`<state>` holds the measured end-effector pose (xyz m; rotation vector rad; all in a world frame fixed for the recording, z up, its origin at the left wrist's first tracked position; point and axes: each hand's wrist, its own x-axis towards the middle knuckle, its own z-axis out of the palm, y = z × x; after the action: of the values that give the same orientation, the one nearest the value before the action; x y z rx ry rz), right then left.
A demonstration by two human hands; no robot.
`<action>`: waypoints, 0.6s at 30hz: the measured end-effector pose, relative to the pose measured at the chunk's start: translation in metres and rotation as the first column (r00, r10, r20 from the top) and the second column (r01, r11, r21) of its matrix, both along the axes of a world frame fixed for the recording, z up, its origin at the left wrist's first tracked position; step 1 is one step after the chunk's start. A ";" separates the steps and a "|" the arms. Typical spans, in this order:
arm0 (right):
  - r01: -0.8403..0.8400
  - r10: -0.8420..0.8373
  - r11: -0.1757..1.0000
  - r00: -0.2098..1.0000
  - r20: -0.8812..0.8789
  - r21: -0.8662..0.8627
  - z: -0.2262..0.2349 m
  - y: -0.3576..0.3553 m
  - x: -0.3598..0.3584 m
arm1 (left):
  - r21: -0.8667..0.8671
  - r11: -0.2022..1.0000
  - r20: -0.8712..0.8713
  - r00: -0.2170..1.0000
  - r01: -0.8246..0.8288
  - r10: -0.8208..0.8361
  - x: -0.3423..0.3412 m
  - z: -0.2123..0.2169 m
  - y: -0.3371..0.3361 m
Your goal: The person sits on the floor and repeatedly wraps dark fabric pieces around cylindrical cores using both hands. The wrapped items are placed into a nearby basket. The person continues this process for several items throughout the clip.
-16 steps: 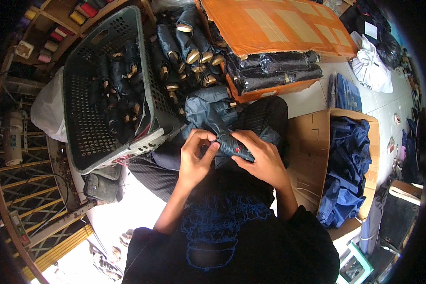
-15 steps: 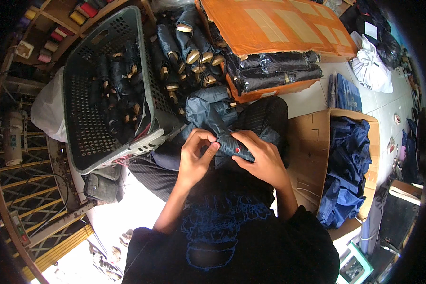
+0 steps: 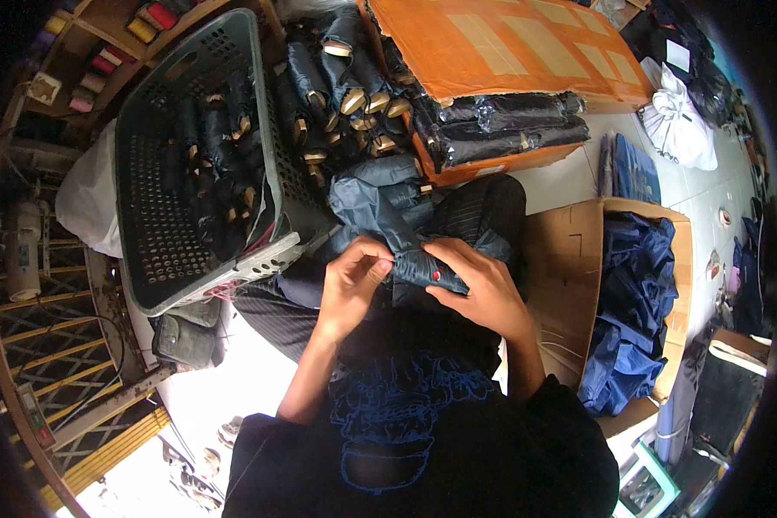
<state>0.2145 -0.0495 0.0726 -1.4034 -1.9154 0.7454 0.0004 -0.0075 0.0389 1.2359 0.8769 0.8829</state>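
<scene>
Both hands, left hand (image 3: pixel 351 289) and right hand (image 3: pixel 479 289), are gripping a folded umbrella (image 3: pixel 406 237) beside the grey basket (image 3: pixel 160 250). A box (image 3: pixel 570 259) is sitting on the floor (image 3: pixel 570 177) nearby.

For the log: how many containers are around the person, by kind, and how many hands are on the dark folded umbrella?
Grey plastic basket: 1
Orange cardboard box: 1
Brown cardboard box of blue fabric: 1
Total containers: 3
Hands on the umbrella: 2, left hand and right hand
</scene>
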 end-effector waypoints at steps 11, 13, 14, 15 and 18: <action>0.057 -0.102 0.989 0.927 -0.361 -0.134 -0.001 -0.004 -0.015 | 0.812 0.551 -0.181 0.814 -0.193 0.552 0.039 -0.003 -0.038; 0.078 -0.157 0.976 0.900 -0.407 -0.203 -0.004 -0.006 -0.021 | 0.747 0.627 -0.184 0.836 -0.223 0.517 0.039 -0.001 -0.040; 0.087 -0.185 0.967 0.885 -0.428 -0.238 -0.006 -0.007 -0.022 | 0.693 0.687 -0.192 0.863 -0.219 0.468 0.033 0.003 -0.037; 0.068 -0.178 0.966 0.876 -0.448 -0.251 -0.008 -0.007 -0.022 | 0.638 0.739 -0.194 0.885 -0.214 0.424 0.030 0.005 -0.036; 0.003 -0.144 0.959 0.866 -0.480 -0.282 -0.011 -0.006 -0.023 | -0.129 0.803 0.292 0.751 -0.582 0.592 0.037 -0.008 -0.024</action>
<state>0.1911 -0.0553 0.0621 -1.2719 -1.3847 1.2369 0.0374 -0.0312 0.0311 0.7447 1.0248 1.5265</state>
